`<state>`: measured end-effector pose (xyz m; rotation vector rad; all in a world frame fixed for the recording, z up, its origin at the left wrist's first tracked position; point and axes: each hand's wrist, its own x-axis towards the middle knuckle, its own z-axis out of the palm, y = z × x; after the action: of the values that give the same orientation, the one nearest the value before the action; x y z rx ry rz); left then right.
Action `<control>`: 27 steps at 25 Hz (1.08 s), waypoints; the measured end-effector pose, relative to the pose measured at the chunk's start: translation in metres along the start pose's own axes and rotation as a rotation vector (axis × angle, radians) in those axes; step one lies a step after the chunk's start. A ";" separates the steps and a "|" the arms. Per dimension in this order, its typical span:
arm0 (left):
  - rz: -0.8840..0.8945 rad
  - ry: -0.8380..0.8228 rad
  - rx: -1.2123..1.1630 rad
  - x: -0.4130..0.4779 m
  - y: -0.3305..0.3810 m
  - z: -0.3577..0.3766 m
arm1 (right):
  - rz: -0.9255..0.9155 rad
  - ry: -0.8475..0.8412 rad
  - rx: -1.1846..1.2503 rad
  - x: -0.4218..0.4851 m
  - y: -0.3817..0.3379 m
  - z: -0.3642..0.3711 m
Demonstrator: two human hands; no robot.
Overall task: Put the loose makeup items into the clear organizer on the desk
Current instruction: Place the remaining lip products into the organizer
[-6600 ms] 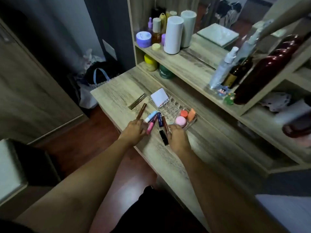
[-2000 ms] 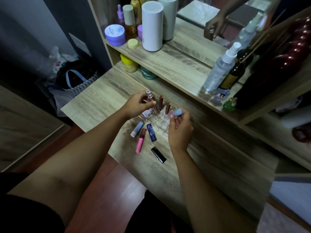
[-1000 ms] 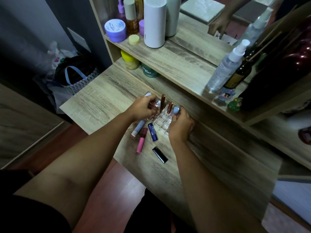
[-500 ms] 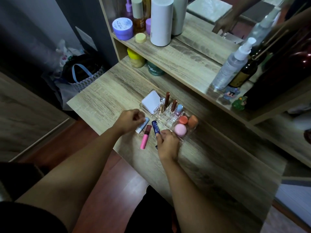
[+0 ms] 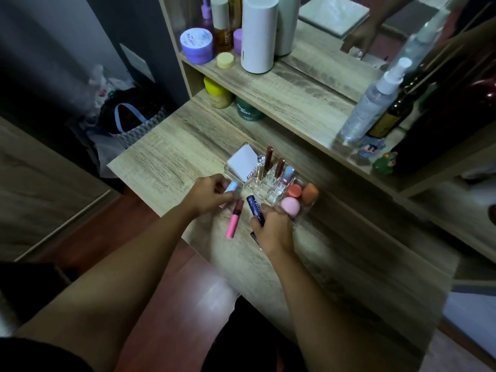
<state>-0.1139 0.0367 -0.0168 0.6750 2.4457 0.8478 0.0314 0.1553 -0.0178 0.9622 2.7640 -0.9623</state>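
The clear organizer (image 5: pixel 271 193) stands on the wooden desk (image 5: pixel 171 157). It holds a white compact (image 5: pixel 241 163), upright lip tubes (image 5: pixel 269 157), a light-blue tube and pink and orange sponges (image 5: pixel 290 206). My left hand (image 5: pixel 208 196) grips a light-blue tube (image 5: pixel 231 187) just left of the organizer. My right hand (image 5: pixel 272 229) grips a dark-blue tube (image 5: pixel 255 208) at the organizer's front edge. A pink lip gloss (image 5: pixel 234 220) lies loose between my hands. A black tube (image 5: pixel 253 236) is mostly hidden under my right hand.
A shelf (image 5: pixel 290 84) behind the desk carries a white cylinder (image 5: pixel 259 33), jars, a spray bottle (image 5: pixel 373 103), dark bottles and small figurines (image 5: pixel 383 163). A mirror is behind it. A dark bag (image 5: pixel 128 114) sits on the floor to the left.
Both hands left the organizer and came down to the loose tubes. My left hand closed on the light-blue tube, my right on the dark-blue one.
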 end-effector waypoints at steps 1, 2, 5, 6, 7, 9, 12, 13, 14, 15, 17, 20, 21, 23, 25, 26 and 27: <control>0.017 0.011 -0.063 -0.002 0.003 -0.002 | -0.035 0.019 0.071 -0.004 0.005 -0.006; 0.041 0.011 -0.131 -0.005 0.008 -0.003 | -0.041 0.061 0.169 -0.007 0.009 -0.012; 0.148 0.042 -0.243 -0.008 0.027 0.004 | 0.044 0.259 0.444 -0.002 0.014 -0.024; 0.181 0.070 -0.244 -0.008 0.034 0.008 | 0.075 0.314 0.506 0.002 0.013 -0.026; 0.207 0.105 -0.234 -0.008 0.041 0.013 | 0.106 0.353 0.560 0.007 0.010 -0.027; 0.256 0.174 -0.204 -0.006 0.053 0.024 | 0.155 0.375 0.621 0.015 0.007 -0.027; 0.290 0.252 -0.158 -0.005 0.063 0.037 | 0.151 0.359 0.613 0.019 0.006 -0.024; 0.289 0.265 -0.146 -0.004 0.065 0.041 | 0.145 0.357 0.603 0.020 0.005 -0.024; 0.282 0.274 -0.133 -0.002 0.067 0.044 | 0.144 0.357 0.591 0.022 0.005 -0.025; 0.270 0.283 -0.113 -0.001 0.070 0.047 | 0.151 0.355 0.571 0.024 0.005 -0.025; 0.241 0.294 -0.056 0.003 0.073 0.051 | 0.171 0.340 0.531 0.029 0.006 -0.025; 0.184 0.276 -0.010 0.007 0.076 0.059 | 0.185 0.318 0.531 0.032 0.007 -0.026; 0.162 0.264 -0.004 0.008 0.076 0.061 | 0.182 0.312 0.520 0.032 0.006 -0.026; 0.125 0.246 0.000 0.009 0.074 0.064 | 0.181 0.297 0.471 0.032 0.005 -0.026; 0.096 0.242 0.005 0.010 0.072 0.066 | 0.190 0.290 0.442 0.032 0.006 -0.025; 0.083 0.241 0.012 0.011 0.071 0.067 | 0.198 0.289 0.429 0.033 0.007 -0.025; 0.072 0.239 0.019 0.012 0.070 0.068 | 0.208 0.290 0.417 0.033 0.007 -0.025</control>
<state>-0.0638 0.1216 -0.0212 0.7082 2.6573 0.9844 0.0124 0.1920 -0.0098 1.5229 2.6494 -1.5019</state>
